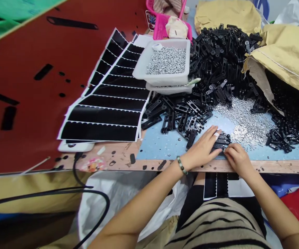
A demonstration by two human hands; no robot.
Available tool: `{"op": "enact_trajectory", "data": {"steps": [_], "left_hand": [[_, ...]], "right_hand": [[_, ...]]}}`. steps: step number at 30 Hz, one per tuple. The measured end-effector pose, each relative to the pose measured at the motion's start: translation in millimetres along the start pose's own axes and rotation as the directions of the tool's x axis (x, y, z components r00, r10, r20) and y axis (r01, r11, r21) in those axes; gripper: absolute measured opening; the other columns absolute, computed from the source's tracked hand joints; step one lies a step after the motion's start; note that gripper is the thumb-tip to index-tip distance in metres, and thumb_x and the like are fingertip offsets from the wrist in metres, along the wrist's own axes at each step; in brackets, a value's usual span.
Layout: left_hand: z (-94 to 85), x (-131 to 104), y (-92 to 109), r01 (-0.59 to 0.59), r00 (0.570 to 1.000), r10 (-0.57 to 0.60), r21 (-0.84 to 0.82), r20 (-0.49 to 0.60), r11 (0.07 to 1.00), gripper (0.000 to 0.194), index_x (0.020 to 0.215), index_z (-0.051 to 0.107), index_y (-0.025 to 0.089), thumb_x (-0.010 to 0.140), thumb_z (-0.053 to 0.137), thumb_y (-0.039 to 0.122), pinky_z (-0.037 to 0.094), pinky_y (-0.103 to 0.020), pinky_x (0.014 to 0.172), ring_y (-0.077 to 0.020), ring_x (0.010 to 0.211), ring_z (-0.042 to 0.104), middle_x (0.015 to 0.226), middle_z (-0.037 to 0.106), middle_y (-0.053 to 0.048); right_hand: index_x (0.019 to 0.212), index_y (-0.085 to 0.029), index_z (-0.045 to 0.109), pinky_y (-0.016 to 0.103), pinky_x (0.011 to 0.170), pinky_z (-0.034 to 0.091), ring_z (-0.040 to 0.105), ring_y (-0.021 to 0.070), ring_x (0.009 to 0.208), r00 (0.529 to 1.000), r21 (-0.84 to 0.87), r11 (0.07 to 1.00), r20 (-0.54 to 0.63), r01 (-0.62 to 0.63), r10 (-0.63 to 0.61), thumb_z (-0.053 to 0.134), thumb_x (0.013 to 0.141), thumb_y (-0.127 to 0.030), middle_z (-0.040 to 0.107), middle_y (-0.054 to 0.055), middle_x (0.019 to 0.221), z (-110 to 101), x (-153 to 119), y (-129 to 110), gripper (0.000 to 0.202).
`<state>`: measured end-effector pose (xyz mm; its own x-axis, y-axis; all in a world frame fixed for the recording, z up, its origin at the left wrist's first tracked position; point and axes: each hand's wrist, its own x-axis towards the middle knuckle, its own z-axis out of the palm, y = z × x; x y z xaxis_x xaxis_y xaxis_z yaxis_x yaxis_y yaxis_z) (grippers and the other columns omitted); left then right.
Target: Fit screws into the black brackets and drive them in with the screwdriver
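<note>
My left hand (203, 148) lies flat with its fingers stretched out, over the left side of a small row of black parts (220, 141) on the blue mat (154, 147). It wears a beaded bracelet, and a white wrap is round one finger. At the right end of that row, my right hand (236, 157) has its thumb and forefinger pinched together; whatever is between them is too small to name. Just behind the hands lies a pile of small silver metal pieces (250, 126). Long black plastic parts (214, 58) are heaped further back.
Sheets of black strips (105, 107) lie left of a white tub of silver screws (166, 62). Pink baskets (161, 27) stand behind. A yellow sack (289, 58) opens at the right, near small black parts (281, 140). A red board (30, 86) fills the left; a black cable (106, 204) hangs below.
</note>
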<state>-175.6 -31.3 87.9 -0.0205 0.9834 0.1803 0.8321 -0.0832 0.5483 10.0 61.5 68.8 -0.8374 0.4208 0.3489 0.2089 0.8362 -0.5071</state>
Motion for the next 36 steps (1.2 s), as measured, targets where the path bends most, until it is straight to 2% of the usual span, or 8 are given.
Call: {"op": "enact_trajectory", "data": {"steps": [6, 9, 11, 13, 15, 16, 22, 36], "left_hand": [[16.0, -13.7, 0.0, 0.06, 0.998, -0.062, 0.081, 0.028, 0.995, 0.074, 0.146, 0.021, 0.013, 0.086, 0.058, 0.036, 0.024, -0.049, 0.116, -0.0307, 0.145, 0.009, 0.155, 0.019, -0.019], [16.3, -11.2, -6.0, 0.034, 0.999, -0.033, 0.089, -0.014, 0.995, 0.073, 0.145, 0.026, 0.016, 0.085, 0.059, 0.039, 0.027, -0.051, 0.114, -0.0334, 0.144, 0.012, 0.154, 0.022, -0.018], [18.1, -9.3, -12.4, 0.03, 0.999, -0.027, 0.103, -0.037, 0.994, 0.075, 0.146, 0.025, 0.016, 0.085, 0.058, 0.044, 0.029, -0.054, 0.112, -0.0369, 0.144, 0.013, 0.154, 0.021, -0.018], [22.2, -5.3, -21.9, 0.022, 0.997, -0.013, 0.12, -0.07, 0.993, 0.077, 0.148, 0.021, 0.016, 0.086, 0.053, 0.049, 0.029, -0.058, 0.111, -0.0395, 0.143, 0.013, 0.155, 0.019, -0.018], [27.4, 1.3, -31.7, 0.01, 0.995, 0.002, 0.118, -0.099, 0.993, 0.078, 0.15, 0.017, 0.019, 0.087, 0.049, 0.053, 0.027, -0.059, 0.111, -0.0396, 0.143, 0.012, 0.156, 0.017, -0.016], [29.7, 4.7, -35.4, -0.006, 0.994, 0.018, 0.108, -0.108, 0.994, 0.078, 0.15, 0.015, 0.02, 0.088, 0.046, 0.054, 0.026, -0.059, 0.112, -0.0391, 0.143, 0.011, 0.156, 0.016, -0.014], [29.9, 7.9, -30.0, 0.007, 0.993, 0.005, 0.099, -0.121, 0.995, 0.081, 0.151, 0.011, 0.024, 0.086, 0.044, 0.06, 0.025, -0.057, 0.114, -0.0384, 0.143, 0.013, 0.156, 0.02, -0.009], [21.3, -10.1, -15.0, 0.063, 0.998, -0.062, 0.05, -0.018, 0.997, 0.075, 0.147, 0.027, 0.02, 0.086, 0.057, 0.052, 0.023, -0.051, 0.115, -0.0311, 0.144, 0.014, 0.154, 0.025, -0.013]], "right_hand": [[0.101, -0.022, 0.062, 0.038, 0.075, 0.054, 0.06, 0.0205, 0.085, 1.0, 0.107, 0.994, 0.014, -0.004, 0.003, 0.048, 0.093, -0.022, 0.062, 0.009, 0.094, -1.1, 2.0, -7.6, 0.016], [0.12, -0.029, 0.051, 0.042, 0.076, 0.056, 0.062, 0.022, 0.086, 0.963, 0.073, 0.994, -0.253, -0.08, 0.096, 0.056, 0.088, -0.024, 0.057, 0.008, 0.101, -31.9, -23.4, -11.3, 0.033], [0.129, -0.039, 0.038, 0.048, 0.075, 0.056, 0.061, 0.0272, 0.093, 0.806, -0.049, 0.992, -0.588, -0.114, 0.064, 0.063, 0.082, -0.028, 0.055, 0.008, 0.107, -70.1, -53.1, -10.9, 0.055], [0.131, -0.047, 0.029, 0.053, 0.077, 0.056, 0.052, 0.034, 0.114, 0.494, -0.225, 0.955, -0.863, -0.195, -0.102, 0.065, 0.078, -0.032, 0.047, 0.007, 0.124, -113.3, -84.3, -9.4, 0.066], [0.13, -0.047, 0.03, 0.056, 0.088, 0.052, 0.036, 0.0357, 0.131, 0.23, -0.291, 0.882, -0.949, -0.371, -0.216, 0.068, 0.074, -0.035, 0.036, 0.004, 0.139, -150.6, -108.3, -4.8, 0.069], [0.13, -0.043, 0.033, 0.056, 0.094, 0.048, 0.032, 0.035, 0.134, 0.185, -0.246, 0.863, -0.966, -0.441, -0.18, 0.069, 0.072, -0.036, 0.034, 0.004, 0.141, -164.4, -116.0, 0.1, 0.069], [0.123, -0.023, 0.042, 0.05, 0.089, 0.049, 0.063, 0.0257, 0.103, 0.359, 0.413, 0.834, -0.764, -0.367, 0.536, 0.057, 0.082, -0.042, 0.057, 0.013, 0.122, -167.5, -101.4, 36.8, 0.047], [0.093, -0.026, 0.043, 0.037, 0.066, 0.053, 0.057, 0.0131, 0.053, 0.797, 0.663, 0.736, -0.514, 0.135, 0.317, 0.056, 0.085, -0.033, 0.054, -0.007, 0.062, -52.5, 91.1, -29.4, 0.017]]}}
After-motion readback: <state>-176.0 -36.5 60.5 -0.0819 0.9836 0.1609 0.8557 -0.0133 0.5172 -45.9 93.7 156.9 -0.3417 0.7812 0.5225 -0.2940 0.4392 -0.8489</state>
